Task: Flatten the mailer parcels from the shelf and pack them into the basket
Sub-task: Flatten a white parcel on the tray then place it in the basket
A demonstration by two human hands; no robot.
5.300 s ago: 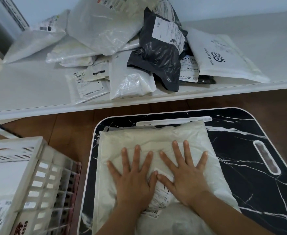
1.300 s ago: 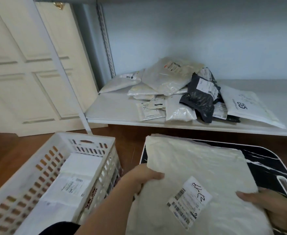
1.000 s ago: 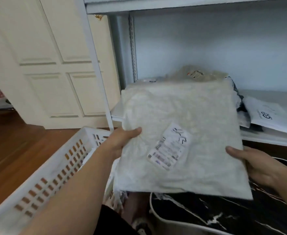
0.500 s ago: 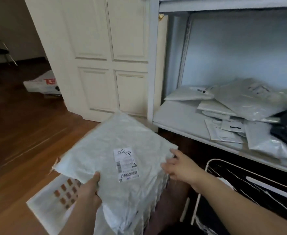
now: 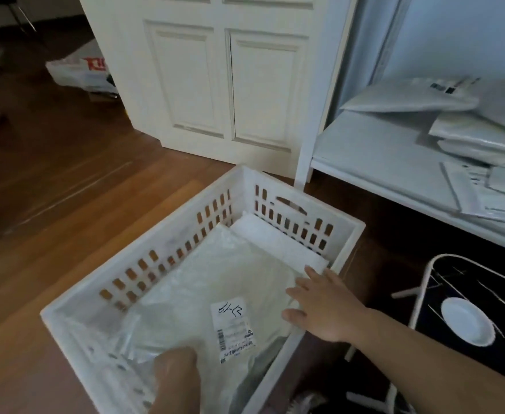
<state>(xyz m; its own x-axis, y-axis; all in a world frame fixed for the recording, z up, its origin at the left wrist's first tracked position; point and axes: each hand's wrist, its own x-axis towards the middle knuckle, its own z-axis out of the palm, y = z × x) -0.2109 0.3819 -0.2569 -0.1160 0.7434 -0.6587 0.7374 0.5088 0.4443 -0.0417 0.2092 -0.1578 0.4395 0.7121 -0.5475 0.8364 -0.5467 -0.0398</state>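
One flattened mailer (image 5: 215, 282) lies inside the basket (image 5: 347, 234) atop another parcel; the right hand (image 5: 326, 303) rests flat and open on it, the left hand (image 5: 176, 375), blurred, possibly pinches its near edge. Several parcels (image 5: 478, 138) wait on the shelf (image 5: 379, 156) beyond the basket

A white panelled door (image 5: 230, 82) stands behind the wooden floor (image 5: 75, 180), where what looks like 1 plastic bag (image 5: 79, 71) lies.
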